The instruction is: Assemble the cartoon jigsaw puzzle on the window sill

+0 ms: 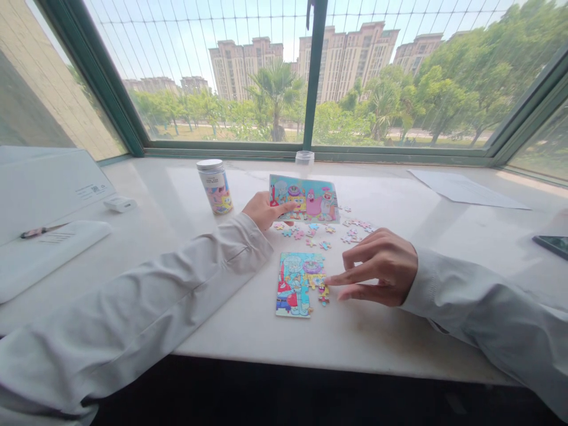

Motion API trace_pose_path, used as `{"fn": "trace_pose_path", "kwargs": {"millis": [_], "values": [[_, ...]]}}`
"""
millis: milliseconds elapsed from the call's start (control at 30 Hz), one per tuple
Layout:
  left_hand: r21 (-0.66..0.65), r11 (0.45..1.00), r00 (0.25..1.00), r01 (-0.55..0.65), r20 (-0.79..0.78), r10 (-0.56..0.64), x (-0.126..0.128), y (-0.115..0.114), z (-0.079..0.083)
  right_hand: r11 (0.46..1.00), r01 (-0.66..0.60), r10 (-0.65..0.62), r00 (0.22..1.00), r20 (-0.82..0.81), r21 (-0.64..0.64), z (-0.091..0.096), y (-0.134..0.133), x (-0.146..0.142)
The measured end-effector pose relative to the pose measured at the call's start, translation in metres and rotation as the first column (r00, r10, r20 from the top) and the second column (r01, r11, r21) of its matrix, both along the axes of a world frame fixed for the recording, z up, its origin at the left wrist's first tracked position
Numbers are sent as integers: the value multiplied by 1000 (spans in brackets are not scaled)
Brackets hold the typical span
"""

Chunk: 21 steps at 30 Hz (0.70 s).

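My left hand (pixel 264 210) grips a picture card (pixel 316 204) by its left side, thumb across the front; the card shows colourful cartoon characters. Below it, a partly joined jigsaw puzzle (pixel 293 284) lies flat on the white counter, its right edge uneven. With fingers apart, my right hand (pixel 382 267) reaches in from the right, its index fingertip at the puzzle's right edge. Close to that fingertip lie puzzle pieces (pixel 323 296) in yellow, red and blue. Several loose puzzle pieces (pixel 325 245) are scattered between the card and the joined part, some partly behind the card.
A lidded jar (pixel 215 188) with a cartoon label stands left of the card. Behind the card is a clear container (pixel 305 161). White paper (pixel 465 188) and a dark phone (pixel 552 245) lie at right. A white box (pixel 48 189) and small white adapter (pixel 119 204) sit at left.
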<state>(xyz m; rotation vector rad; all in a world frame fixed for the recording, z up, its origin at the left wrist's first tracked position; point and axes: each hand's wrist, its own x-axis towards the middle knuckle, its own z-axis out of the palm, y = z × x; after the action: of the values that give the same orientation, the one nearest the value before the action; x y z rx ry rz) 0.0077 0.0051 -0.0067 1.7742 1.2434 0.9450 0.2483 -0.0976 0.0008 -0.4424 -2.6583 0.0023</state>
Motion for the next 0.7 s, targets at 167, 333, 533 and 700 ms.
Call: {"fn": "trace_pose_path", "kwargs": {"millis": [167,333,533,700], "values": [[109,983,959,-150,-225,171,-5,2,1,1000,-10,10,1000,-11,7,0,0,0],[259,940,870,-222,-384,311,-10,6,-2,1000,-25,25,999,-29,1,0,-1,-2],[239,959,903,-150,-362,232,-10,9,-6,1000,-21,21,1000,-8,-11,-1,-1,-2],[189,974,919,-123,-350,183,-7,5,-4,1000,-15,15,1000,4,-16,-2,0,-2]]}}
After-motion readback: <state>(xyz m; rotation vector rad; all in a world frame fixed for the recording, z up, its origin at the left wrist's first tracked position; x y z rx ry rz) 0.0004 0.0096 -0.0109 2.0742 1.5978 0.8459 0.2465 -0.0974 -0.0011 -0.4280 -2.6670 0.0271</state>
